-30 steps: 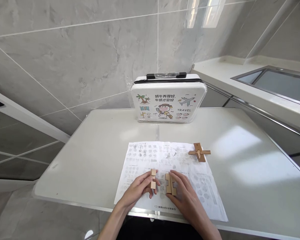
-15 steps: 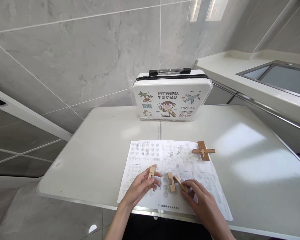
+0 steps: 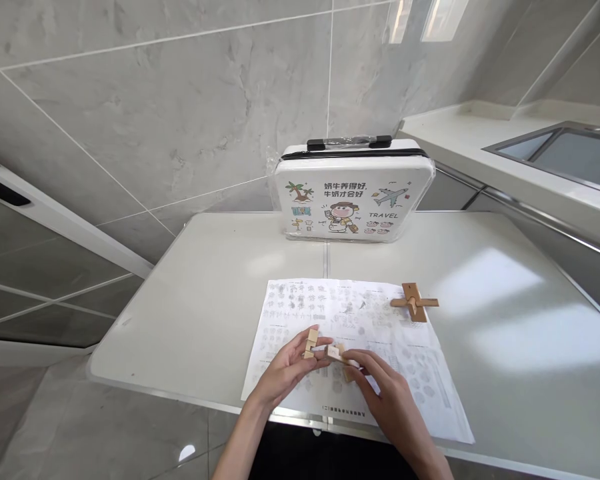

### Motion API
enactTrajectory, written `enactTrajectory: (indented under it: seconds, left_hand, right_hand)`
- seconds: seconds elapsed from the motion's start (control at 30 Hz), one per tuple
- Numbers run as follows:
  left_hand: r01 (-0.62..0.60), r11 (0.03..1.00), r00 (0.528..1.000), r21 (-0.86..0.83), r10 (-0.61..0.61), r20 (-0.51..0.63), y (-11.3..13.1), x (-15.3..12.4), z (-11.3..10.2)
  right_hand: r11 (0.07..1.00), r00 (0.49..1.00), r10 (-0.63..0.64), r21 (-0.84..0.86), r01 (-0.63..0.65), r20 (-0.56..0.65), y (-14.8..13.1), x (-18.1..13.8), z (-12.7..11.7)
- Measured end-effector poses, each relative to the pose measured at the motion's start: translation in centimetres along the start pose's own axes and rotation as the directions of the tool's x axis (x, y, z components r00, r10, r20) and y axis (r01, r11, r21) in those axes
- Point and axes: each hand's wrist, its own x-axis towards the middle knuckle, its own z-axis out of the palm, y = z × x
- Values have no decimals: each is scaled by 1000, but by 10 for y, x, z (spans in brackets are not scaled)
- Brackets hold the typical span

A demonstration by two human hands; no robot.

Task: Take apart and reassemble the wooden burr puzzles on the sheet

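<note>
Clearly we pinch one notched wooden piece (image 3: 311,342) in our left hand (image 3: 286,371) and another (image 3: 337,353) in our right hand (image 3: 380,393); mating them misaligned could jam them or spill one onto the bench (image 3: 205,293).

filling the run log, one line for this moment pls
left hand: holds wooden piece | right hand: holds second piece | pieces meet over sheet

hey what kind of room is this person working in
Probably a home kitchen or utility corner: grey tiled wall, a white counter with a sunken sink, and a white folding table holding a printed sheet.
</note>
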Motion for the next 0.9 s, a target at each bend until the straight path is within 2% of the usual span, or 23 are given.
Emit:
enactTrajectory:
  seconds: [0.2, 0.4, 0.7, 0.9]
  left_hand:
    - [26, 1000, 999, 1, -26, -33, 3, -2, 3]
    - [8, 1000, 1000, 9, -8, -18, 0, -3, -2]
    - [-4, 999, 999, 33, 2, 39, 1, -2, -3]
    - [-4, 1000, 999, 17, 3, 37, 1, -2, -3]
  right_hand:
    - [996, 998, -56, 69, 55, 11, -7, 7, 19]
    - [991, 996, -80, 105, 83, -38, -4, 17, 33]
    - [989, 984, -94, 101, 110, -152, 6, 21, 41]
    - [981, 966, -165, 71, 182, -197, 3, 23, 41]
